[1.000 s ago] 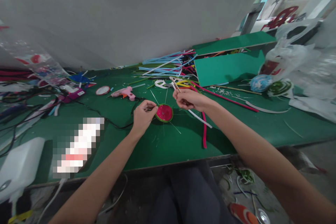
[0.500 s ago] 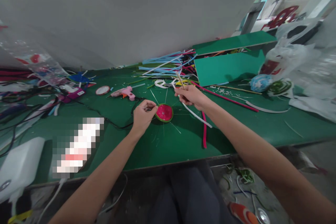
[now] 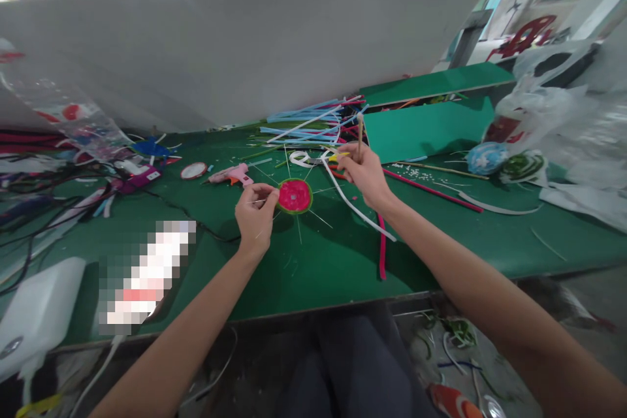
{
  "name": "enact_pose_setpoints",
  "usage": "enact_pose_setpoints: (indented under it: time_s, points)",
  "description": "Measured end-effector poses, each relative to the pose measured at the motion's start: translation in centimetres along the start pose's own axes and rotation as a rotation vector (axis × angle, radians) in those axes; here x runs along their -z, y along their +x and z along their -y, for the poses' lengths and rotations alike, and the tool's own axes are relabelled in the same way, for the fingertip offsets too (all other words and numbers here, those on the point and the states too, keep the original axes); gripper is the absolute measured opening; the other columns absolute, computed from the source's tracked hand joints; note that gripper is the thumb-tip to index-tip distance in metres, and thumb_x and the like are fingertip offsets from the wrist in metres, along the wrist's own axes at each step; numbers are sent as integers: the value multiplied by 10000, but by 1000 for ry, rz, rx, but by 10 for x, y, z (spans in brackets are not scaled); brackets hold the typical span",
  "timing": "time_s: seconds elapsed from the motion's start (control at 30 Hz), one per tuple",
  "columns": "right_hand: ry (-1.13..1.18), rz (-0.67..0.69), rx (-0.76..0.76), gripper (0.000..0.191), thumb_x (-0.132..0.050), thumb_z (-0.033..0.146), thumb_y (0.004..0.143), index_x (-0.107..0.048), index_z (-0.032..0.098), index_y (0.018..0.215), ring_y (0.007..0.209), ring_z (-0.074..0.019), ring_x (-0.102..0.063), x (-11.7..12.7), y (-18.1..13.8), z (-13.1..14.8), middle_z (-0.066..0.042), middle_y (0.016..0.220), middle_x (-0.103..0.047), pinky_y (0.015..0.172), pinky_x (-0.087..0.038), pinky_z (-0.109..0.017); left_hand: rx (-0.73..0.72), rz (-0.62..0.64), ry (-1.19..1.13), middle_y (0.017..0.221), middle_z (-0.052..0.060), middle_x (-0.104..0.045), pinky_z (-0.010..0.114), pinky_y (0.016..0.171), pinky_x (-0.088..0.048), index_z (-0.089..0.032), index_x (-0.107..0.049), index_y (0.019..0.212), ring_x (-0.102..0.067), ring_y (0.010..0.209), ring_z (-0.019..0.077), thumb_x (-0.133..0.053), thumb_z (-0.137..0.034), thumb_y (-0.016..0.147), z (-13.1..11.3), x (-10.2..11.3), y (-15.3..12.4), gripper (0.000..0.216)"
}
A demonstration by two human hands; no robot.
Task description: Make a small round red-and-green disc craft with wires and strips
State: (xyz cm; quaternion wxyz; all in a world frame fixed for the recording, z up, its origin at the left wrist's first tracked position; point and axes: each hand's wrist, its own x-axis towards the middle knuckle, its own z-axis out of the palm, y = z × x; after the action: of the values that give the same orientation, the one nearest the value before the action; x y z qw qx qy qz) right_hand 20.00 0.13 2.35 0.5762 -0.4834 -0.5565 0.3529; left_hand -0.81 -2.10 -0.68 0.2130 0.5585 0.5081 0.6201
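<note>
My left hand [image 3: 255, 215] pinches the edge of a small round pink-red disc [image 3: 294, 196] with a green rim. Thin pale spokes stick out all round the disc, some passing by my fingers. My right hand [image 3: 362, 173] is closed around a thin wooden stick [image 3: 360, 129], which points up from the fist. Just beside its fingertips lie scissors [image 3: 313, 159], partly hidden, with something yellow at the fingers. A white strip [image 3: 355, 208] curves across the table below the right hand, and a short pink strip [image 3: 382, 251] lies near the forearm.
A pink glue gun [image 3: 232, 174] and a round white lid-like piece [image 3: 193, 170] lie left of the disc. Blue, green and white strips [image 3: 304, 123] are piled at the back beside a green box [image 3: 426, 127]. Plastic bags [image 3: 543, 104] stand at right; cables and a power bank-like block [image 3: 42, 307] at left.
My left hand and the disc have shifted left and slightly up. My right hand has moved up and right, and its stick has swung from leaning left to nearly upright.
</note>
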Motion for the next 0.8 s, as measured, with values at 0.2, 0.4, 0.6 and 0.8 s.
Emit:
enact_pose_setpoints:
  time_s: [0.2, 0.4, 0.6, 0.8]
  points:
    - [-43, 374, -17, 244, -622, 373, 744, -650, 141, 672, 561, -85, -436, -3, -9, 8, -46, 701, -629, 515, -338, -225, -28, 39, -14, 750, -3, -608, 223, 613, -483, -185, -587, 750, -584, 683, 119, -644, -257, 707, -3, -1, 0, 100]
    - [-43, 625, -195, 243, -659, 375, 727, -604, 145, 672, 486, -52, -382, 9, -5, 13, -26, 679, -610, 416, -266, -194, -66, 67, 16, 762, -1, -619, 240, 643, -499, -189, -583, 767, -601, 702, 127, -636, -290, 726, -13, 0, -5, 121]
    - [-72, 618, -134, 202, -672, 313, 724, -605, 162, 839, 413, -53, -379, 0, -8, 3, 60, 504, -475, 406, -286, -197, -106, 154, 29, 735, -6, -624, 243, 638, -497, -195, -585, 751, -600, 676, 126, -640, -278, 724, -15, 1, -10, 103]
    - [-124, 535, -48, 171, -663, 305, 705, -620, 143, 737, 437, -63, -401, -4, -11, 5, 50, 490, -478, 430, -305, -213, -61, 250, -14, 779, 7, -640, 248, 655, -500, -194, -608, 806, -611, 720, 139, -622, -267, 736, -10, 0, -9, 102]
